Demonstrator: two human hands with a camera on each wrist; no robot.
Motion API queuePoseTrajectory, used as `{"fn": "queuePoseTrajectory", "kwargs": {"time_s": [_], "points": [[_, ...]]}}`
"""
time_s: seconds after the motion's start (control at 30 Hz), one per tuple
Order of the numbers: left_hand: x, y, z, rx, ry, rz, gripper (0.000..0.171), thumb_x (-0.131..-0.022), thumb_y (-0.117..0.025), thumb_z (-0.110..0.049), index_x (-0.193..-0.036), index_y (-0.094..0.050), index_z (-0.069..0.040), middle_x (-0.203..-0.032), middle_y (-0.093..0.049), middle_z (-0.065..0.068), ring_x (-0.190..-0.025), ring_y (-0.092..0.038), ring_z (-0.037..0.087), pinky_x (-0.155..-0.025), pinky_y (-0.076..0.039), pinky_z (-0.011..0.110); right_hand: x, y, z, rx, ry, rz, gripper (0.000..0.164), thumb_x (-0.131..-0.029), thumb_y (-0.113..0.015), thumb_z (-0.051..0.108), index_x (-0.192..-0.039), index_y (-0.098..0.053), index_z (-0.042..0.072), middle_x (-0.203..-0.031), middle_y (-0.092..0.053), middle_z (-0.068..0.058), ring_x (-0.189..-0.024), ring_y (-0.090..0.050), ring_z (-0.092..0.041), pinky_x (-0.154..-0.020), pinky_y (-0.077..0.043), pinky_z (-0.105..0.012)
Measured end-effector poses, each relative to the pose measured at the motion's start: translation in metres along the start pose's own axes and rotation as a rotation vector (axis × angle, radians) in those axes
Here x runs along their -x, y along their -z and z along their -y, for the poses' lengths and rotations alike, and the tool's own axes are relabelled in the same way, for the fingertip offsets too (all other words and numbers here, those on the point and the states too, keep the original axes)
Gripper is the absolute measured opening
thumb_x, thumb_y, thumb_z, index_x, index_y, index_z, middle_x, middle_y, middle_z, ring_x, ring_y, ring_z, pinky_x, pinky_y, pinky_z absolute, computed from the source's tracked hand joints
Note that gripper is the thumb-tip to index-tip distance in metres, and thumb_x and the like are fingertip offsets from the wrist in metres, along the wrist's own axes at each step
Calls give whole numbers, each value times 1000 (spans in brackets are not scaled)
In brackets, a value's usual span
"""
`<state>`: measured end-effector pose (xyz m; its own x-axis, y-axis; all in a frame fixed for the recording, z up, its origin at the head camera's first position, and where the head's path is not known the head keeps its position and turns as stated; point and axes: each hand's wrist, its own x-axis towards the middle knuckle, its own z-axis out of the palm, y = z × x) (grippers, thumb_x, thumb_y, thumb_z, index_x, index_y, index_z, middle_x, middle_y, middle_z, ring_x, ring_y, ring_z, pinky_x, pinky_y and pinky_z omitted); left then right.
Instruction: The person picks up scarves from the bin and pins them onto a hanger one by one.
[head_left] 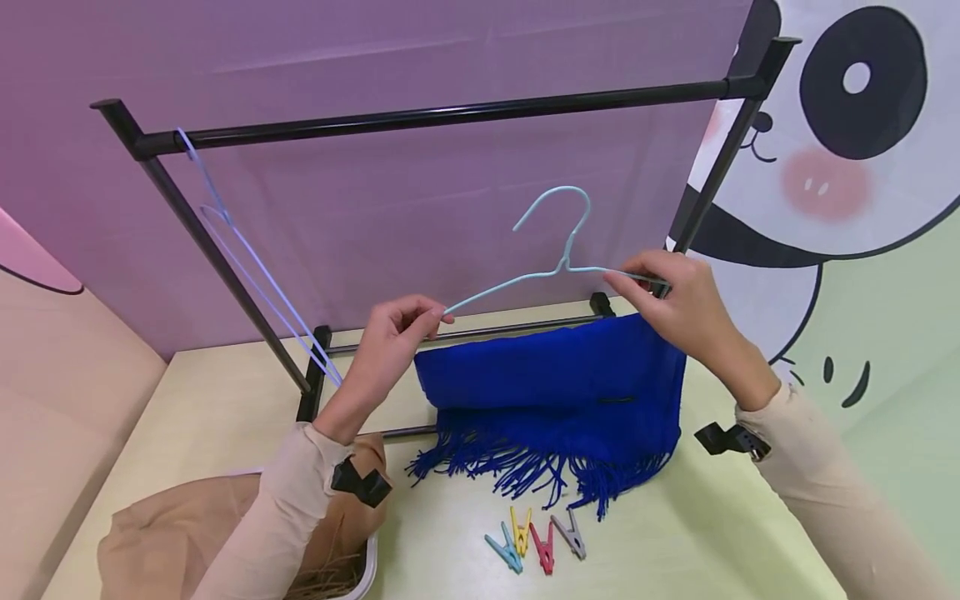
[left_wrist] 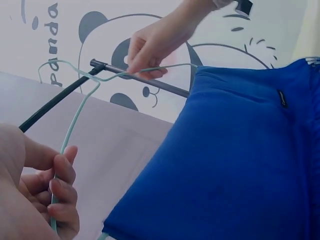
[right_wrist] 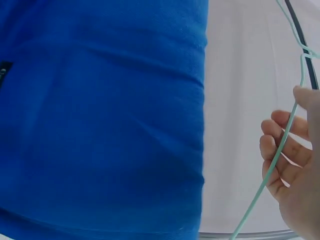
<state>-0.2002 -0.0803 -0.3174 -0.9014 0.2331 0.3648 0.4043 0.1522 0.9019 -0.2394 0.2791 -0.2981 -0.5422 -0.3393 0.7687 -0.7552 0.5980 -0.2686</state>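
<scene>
A mint-green wire hanger (head_left: 564, 260) is held up in front of the rack, its hook upward. Over its lower bar hangs a blue fringed scarf (head_left: 543, 371), folded, with a small dark label (left_wrist: 283, 98). My left hand (head_left: 390, 342) grips the hanger's left shoulder; the left wrist view shows the fingers curled round the wire. At the other shoulder, my right hand (head_left: 678, 300) pinches the wire between thumb and fingers. The scarf hangs below both hands, its fringe (head_left: 525, 458) falling toward the table.
A black garment rack (head_left: 450, 119) stands behind, with a lilac hanger (head_left: 262, 262) hooked at the left of its top bar. Several clothespins (head_left: 543, 550) lie on the table (head_left: 435, 542). A white-rimmed basket (head_left: 367, 571) with brown cloth (head_left: 172, 533) sits at front left.
</scene>
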Motion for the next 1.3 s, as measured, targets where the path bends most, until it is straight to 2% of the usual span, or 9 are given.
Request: {"fn": "queuePoseTrajectory", "kwargs": {"time_s": [0.1,0.23,0.33,0.53,0.73,0.97,1.2,1.3], "points": [[-1,-1,1,27,13,-23,22,-103,-55,-14,-102,-71,0,-81,-60,6,-79,-48,22,-73,-39,31,8,2,3,84,7,-41,16,-86,-74,4,-101,-73,4,-91,-70,-8,-85,-58,-19,-78,-44,-28],[-2,-1,0,49,25,-38,22,-103,-55,-13,-101,-69,4,-84,-62,4,-82,-51,22,-73,-38,31,27,4,15,214,-15,-121,29,-87,-70,7,-114,-67,-3,-110,-64,-19,-102,-53,-35,-86,-39,-44],[-3,1,-1,56,31,-50,21,-103,-55,-13,-99,-69,3,-86,-63,4,-87,-53,23,-75,-39,32,41,2,24,231,-35,-139,35,-86,-70,5,-118,-63,-6,-117,-60,-23,-107,-51,-39,-88,-38,-48],[-3,4,-3,63,32,-69,22,-103,-55,-14,-100,-69,2,-85,-63,4,-88,-53,23,-76,-39,32,60,-5,25,202,-76,-65,34,-83,-72,0,-116,-64,-4,-116,-59,-21,-109,-52,-36,-90,-40,-43],[-3,5,-6,55,30,-85,23,-102,-57,-14,-101,-69,5,-82,-61,4,-84,-53,22,-73,-39,31,84,-17,24,167,-86,-6,26,-88,-66,5,-113,-65,-3,-114,-61,-19,-108,-53,-33,-96,-38,-33],[-3,9,-9,37,21,-97,21,-99,-62,-13,-102,-70,6,-81,-60,3,-77,-51,19,-70,-40,28,108,-37,38,115,-98,67,29,-83,-72,2,-111,-66,0,-111,-63,-12,-105,-55,-27,-93,-40,-33],[-6,11,-10,34,5,-112,20,-98,-63,-14,-99,-71,5,-78,-59,5,-75,-50,20,-68,-38,29,133,-48,53,25,-179,135,29,-83,-74,-3,-110,-66,6,-108,-64,-2,-97,-55,-14,-87,-40,-14],[-9,11,-12,31,-4,-109,19,-98,-64,-14,-98,-72,3,-79,-60,4,-75,-51,20,-69,-39,29,143,-50,57,11,-226,158,31,-83,-75,-5,-108,-66,10,-105,-65,0,-91,-56,-12,-82,-44,-14]]}}
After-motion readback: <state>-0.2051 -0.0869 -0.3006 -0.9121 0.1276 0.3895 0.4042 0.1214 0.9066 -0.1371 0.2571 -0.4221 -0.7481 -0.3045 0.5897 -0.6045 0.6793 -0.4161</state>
